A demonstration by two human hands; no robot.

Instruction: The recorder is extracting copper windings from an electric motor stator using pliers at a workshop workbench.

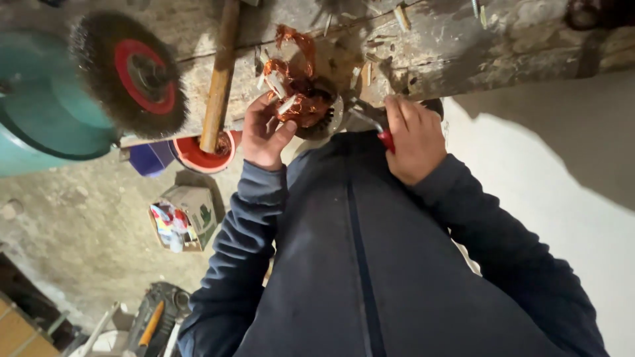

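My left hand (pixel 264 135) grips a round metal motor core (pixel 311 109) wound with copper wire, held at the front edge of a worn wooden bench (pixel 450 46). Loose copper strands (pixel 294 39) curl up from it over the bench top. My right hand (pixel 413 139) is closed around a red-handled plier-like tool (pixel 380 132) whose metal end points at the core. Both dark blue sleeves and my jacket fill the lower middle of the view.
A wire brush wheel with a red hub (pixel 132 73) sits on a green grinder body (pixel 40 112) at the left. A wooden handle (pixel 221 73) leans on the bench. On the floor are a red bowl (pixel 198 155), an open cardboard box (pixel 185 218) and a power tool (pixel 155 324).
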